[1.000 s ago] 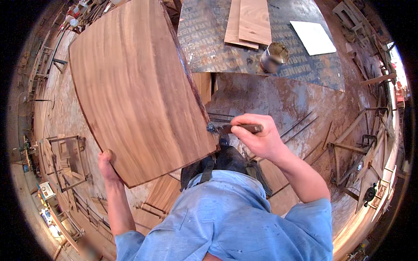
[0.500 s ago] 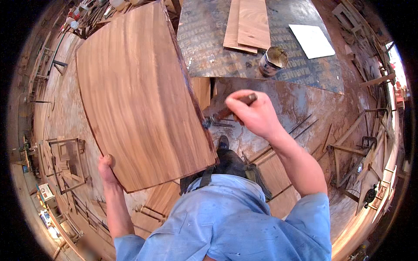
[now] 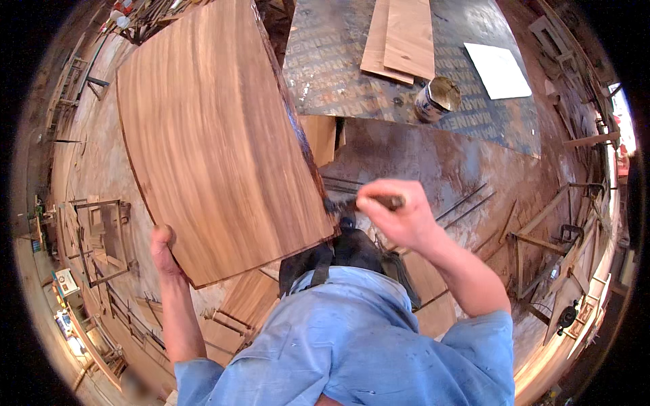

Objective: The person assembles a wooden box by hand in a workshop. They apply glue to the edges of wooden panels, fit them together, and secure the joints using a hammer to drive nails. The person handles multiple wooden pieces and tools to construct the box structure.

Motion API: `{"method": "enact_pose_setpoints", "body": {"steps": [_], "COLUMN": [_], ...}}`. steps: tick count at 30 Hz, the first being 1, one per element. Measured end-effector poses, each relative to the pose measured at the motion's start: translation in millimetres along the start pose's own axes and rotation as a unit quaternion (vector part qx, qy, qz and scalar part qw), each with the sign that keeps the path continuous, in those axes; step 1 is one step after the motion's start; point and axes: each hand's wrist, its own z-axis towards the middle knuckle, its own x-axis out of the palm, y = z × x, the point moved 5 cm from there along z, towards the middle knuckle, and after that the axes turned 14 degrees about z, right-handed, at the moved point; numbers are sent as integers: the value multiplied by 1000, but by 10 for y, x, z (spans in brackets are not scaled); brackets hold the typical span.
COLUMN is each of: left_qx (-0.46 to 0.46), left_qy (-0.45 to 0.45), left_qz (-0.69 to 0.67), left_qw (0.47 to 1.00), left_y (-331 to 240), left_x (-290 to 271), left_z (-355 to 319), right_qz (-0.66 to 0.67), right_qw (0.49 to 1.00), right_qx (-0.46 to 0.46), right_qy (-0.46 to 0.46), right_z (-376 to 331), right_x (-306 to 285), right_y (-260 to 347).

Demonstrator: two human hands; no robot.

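Wood panel [image 3: 217, 135] tilting up before me, over the floor | my left hand [image 3: 164, 249] gripping its lower corner | my right hand [image 3: 396, 213] clenching a brush [image 3: 362, 202] at its right edge | round tin [image 3: 437, 98] and white sheet [image 3: 497, 70] lying on the dark patterned board [image 3: 338, 68] beyond.

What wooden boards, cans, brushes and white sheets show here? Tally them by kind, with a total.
Large wooden panel, held up: 1
Thin boards on the table: 2
Can: 1
Brush: 1
White sheet: 1
Total: 6
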Motion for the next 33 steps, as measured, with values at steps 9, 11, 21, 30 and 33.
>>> {"method": "enact_pose_setpoints", "body": {"steps": [9, 11, 21, 30, 33], "left_qx": [56, 57, 506, 568, 569], "left_qy": [38, 11, 5, -61, -50], "left_qz": [98, 123, 569, 717, 729], "left_qw": [993, 991, 649, 399, 378], "left_y": [-213, -400, -1530, -1313, -1137], "left_x": [-216, -104, 335, 603, 579], "left_z": [319, 223, -405, -566, -529], "right_qz": [58, 192, 526, 602, 587], "right_qw": [996, 968, 841, 785, 782], "right_qx": [46, 120, 125, 129, 166], "right_qy": [-51, -107, -20, -67, -130], "right_z": [129, 291, 1475, 1582, 1628], "right_x": [-161, -267, 235, 702, 786], "right_y": [-35, 30, 534, 469, 159]}}
